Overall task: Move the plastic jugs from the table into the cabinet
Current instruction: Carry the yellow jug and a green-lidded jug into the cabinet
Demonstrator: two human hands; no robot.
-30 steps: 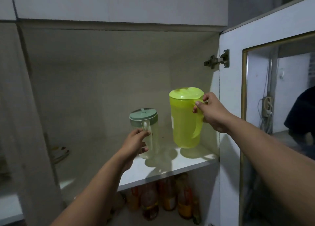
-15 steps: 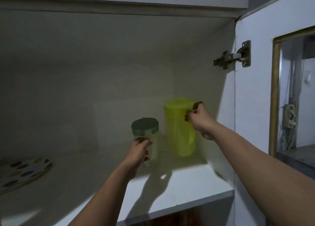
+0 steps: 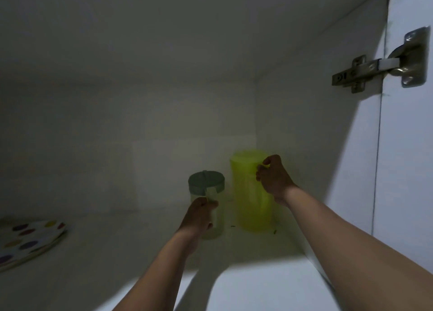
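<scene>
**Two plastic jugs, upper cabinet shelf, placement in hand**

Item 1: yellow-green jug [image 3: 254,193], lidded, deep in the shelf's right rear corner, base apparently on the shelf [image 3: 269,285]. Right hand [image 3: 276,181] closed around its handle.

Item 2: clear jug with grey-green lid [image 3: 207,186], just left of item 1, apart from it. Left hand [image 3: 199,217] clamped on its handle; whether its base is down cannot be told.

Also present: polka-dot plate [image 3: 28,238], far left; door hinge [image 3: 379,64], upper right.

Handling advice: settle both bases flat before the fingers release, keep a gap between the jugs, draw the arms straight back.

Markings: no brand, label or writing legible; frame dim and blurred.
</scene>
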